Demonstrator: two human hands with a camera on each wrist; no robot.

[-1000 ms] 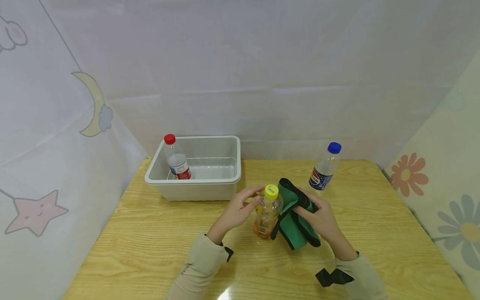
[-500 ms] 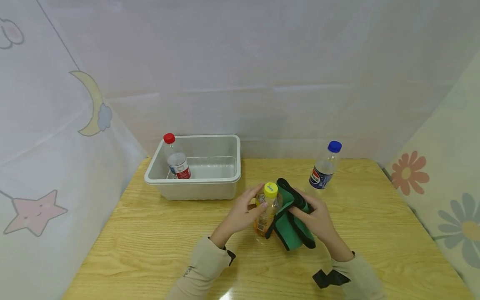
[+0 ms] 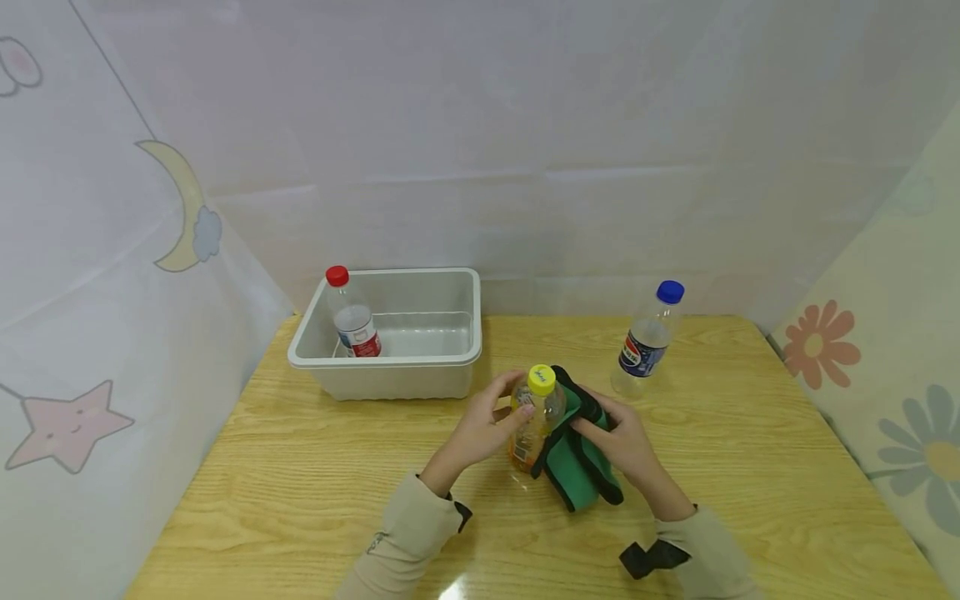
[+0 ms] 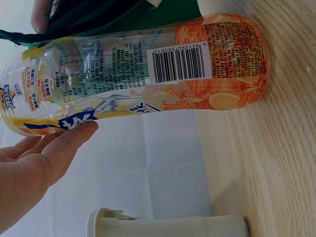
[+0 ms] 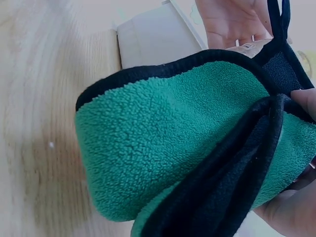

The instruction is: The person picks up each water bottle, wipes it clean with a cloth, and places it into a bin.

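A clear bottle with a yellow cap [image 3: 542, 380] and an orange fruit label [image 4: 217, 69] stands upright on the table, in front of me. My left hand [image 3: 483, 425] holds it by the upper side, thumb on the label and fingers behind. My right hand [image 3: 622, 437] grips a folded green cloth with black edging [image 5: 148, 138], thumb on top of the folds. The cloth lies against the bottle's right side and hides part of it in the head view. The right fingers beneath the cloth are partly hidden.
A pale grey plastic bin [image 3: 397, 379] stands at the back left, with a red-capped bottle [image 3: 355, 321] upright inside. At the back right stands a blue-capped bottle [image 3: 647, 337]. Printed white sheets hang behind and beside the wooden table [image 3: 285, 492].
My left hand has closed in around the bottle's side. The right hand has moved slightly left and down with the cloth. The bin and the other bottles have stayed put.
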